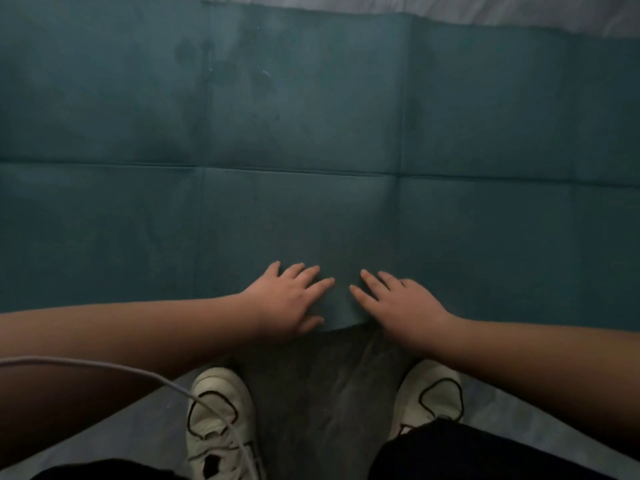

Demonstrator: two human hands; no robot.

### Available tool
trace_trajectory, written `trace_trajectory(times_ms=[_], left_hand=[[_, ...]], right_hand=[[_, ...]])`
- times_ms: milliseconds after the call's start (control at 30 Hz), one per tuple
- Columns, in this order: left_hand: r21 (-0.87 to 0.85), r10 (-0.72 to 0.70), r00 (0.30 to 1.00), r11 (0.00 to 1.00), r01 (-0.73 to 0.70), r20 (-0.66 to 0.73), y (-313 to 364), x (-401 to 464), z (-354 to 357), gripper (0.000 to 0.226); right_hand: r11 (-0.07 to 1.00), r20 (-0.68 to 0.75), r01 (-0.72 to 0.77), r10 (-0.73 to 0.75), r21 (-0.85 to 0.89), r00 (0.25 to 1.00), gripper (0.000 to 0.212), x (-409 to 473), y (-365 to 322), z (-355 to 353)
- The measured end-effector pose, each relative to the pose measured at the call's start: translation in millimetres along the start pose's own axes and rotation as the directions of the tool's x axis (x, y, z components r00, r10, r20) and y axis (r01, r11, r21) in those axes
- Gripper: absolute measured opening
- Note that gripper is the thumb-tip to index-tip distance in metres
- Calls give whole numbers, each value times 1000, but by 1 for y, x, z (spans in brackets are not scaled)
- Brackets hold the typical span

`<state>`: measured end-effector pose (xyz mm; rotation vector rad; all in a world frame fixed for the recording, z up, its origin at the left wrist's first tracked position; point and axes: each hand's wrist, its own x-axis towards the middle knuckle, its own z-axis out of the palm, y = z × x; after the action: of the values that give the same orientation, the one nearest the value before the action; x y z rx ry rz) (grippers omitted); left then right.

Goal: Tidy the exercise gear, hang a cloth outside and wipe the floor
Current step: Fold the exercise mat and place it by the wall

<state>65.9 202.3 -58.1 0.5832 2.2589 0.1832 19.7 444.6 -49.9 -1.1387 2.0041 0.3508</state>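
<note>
A: Right, entry one. Both hands flat on the mat. Left hand (289, 299) lies with fingers spread and straight, palm down, at the near edge. Right hand (398, 304) mirrors it just beside, fingers also straight. Neither grips anything; they press or rest only.

B: And the mat itself?

A: Teal exercise mat (311, 133), spread on the floor, running side to side across the whole view. Crease lines divide it into panels, one long crease across the middle and others crossing it. Near edge sits between the hands; far edge meets a pale floor strip (519, 12) at the top.

B: Handling estimate?

A: Judgement only: thin, light, limp rather than stiff. The creases suggest it wants to fold along those lines, so it should collapse panel by panel. Surface looks matte, probably not slippery. Dark blotches on the far panels; damp or marks, cannot tell.

B: Where to take hold?

A: Near edge, I would say, thumbs under and fingers on top, then lift towards the middle crease. A one-point pinch would likely let it sag and twist.

B: Surroundings?

A: A darker sheet (329, 393) under the near edge, between two white shoes, left shoe (216, 420) and right shoe (431, 396). A pale cable (114, 367) crosses the left forearm.
</note>
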Motion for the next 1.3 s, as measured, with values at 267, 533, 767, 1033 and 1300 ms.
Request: trace_trajectory(times_ms=[267,533,767,1033,1300], left_hand=[[15,-5,989,1000,7,-148,2,-11,-43,48],[-83,-312,845,948,307,-434,-16,-10,-112,15],[-134,-334,643,931,340,-690,-42,-6,-168,33],[-53,-323,464,861,505,-825,-76,13,-235,61],[-36,-340,508,856,516,-792,-100,55,-241,65]], right_hand=[[997,-235,-82,77,-8,969,39,-6,17,-51],[973,-570,-229,203,26,797,44,4,43,-117],[937,-775,-321,306,141,553,50,5,72,-185],[922,-723,-366,339,128,602,93,26,84,-193],[887,-545,-413,454,204,705,84,69,121,-198]])
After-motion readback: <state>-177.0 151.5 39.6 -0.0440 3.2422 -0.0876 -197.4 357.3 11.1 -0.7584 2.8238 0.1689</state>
